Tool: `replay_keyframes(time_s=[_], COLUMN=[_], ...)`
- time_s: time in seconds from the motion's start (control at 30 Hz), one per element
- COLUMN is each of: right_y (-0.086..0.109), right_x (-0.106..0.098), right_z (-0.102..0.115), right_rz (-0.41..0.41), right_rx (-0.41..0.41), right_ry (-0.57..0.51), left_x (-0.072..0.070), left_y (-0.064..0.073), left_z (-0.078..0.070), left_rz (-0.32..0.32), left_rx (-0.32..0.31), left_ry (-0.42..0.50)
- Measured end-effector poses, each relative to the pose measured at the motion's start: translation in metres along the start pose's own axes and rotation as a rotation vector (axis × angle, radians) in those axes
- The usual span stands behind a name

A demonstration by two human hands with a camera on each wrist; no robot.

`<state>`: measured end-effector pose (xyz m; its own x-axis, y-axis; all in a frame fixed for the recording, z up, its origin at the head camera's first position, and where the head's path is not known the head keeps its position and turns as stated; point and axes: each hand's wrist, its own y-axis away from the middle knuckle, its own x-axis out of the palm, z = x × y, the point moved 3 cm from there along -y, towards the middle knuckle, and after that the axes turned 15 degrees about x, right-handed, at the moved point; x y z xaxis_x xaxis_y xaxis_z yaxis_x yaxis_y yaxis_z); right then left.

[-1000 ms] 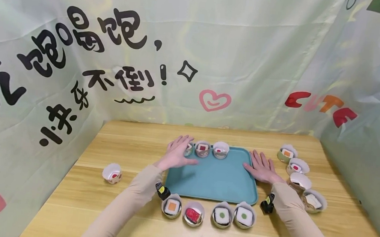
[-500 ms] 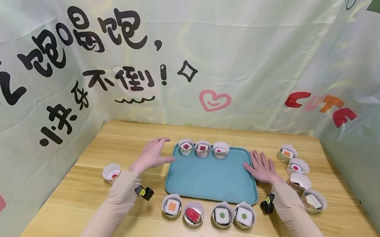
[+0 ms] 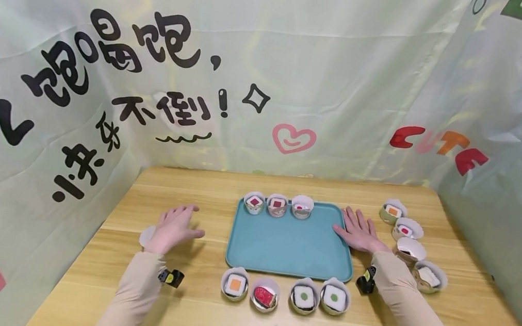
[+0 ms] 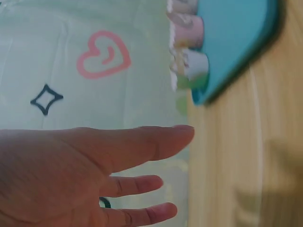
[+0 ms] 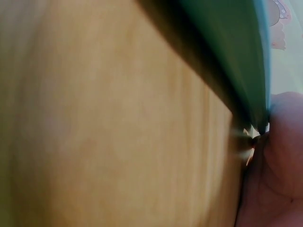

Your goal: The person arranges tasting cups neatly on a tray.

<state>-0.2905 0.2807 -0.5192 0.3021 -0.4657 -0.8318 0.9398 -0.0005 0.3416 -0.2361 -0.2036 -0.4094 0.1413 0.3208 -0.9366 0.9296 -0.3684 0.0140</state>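
My left hand hangs over the wooden table left of the tray, fingers loosely spread and holding nothing. It partly hides a paper cup at the far left. In the left wrist view the thumb and fingers stretch out with nothing between them. My right hand lies at the right edge of the blue tray, fingers straight and spread, thumb over its rim. Three paper cups with sushi-like pieces stand along the tray's back edge: a left cup, a middle cup and a right cup.
Several filled cups line the tray's front, among them one with an orange-topped piece and one with a red piece. A slanting row of several cups, including a green cup, stands right of the tray. Printed cloth encloses the table.
My left hand has moved left and toward me, away from the tray's back left corner, uncovering the left cup there and now overlapping the far-left cup. My right hand has stayed put.
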Motion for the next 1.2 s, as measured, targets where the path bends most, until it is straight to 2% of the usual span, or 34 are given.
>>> replay_keyframes(time_s=[0.27,0.5,0.8,1.03,1.2], right_y=[0.0,0.0,-0.003,-0.003,-0.003], right_x=[0.0,0.0,0.001,0.002,0.002], right_z=[0.0,0.0,-0.002,-0.002,-0.003], right_rz=[0.0,-0.005,-0.005,-0.008,-0.011], right_rx=[-0.003,-0.003,-0.002,-0.003,-0.005], right_ry=[0.006,0.008,0.016,0.018,0.017], left_x=[-0.01,-0.014,-0.008,-0.004,-0.001], left_y=[0.024,0.034,0.036,0.037,0.038], left_z=[0.033,0.049,0.056,0.062,0.067], left_rz=[0.018,0.108,0.154,0.15,0.116], left_rx=[-0.12,-0.214,-0.246,-0.247,-0.261], left_ry=[0.004,0.013,0.048,0.067,0.099])
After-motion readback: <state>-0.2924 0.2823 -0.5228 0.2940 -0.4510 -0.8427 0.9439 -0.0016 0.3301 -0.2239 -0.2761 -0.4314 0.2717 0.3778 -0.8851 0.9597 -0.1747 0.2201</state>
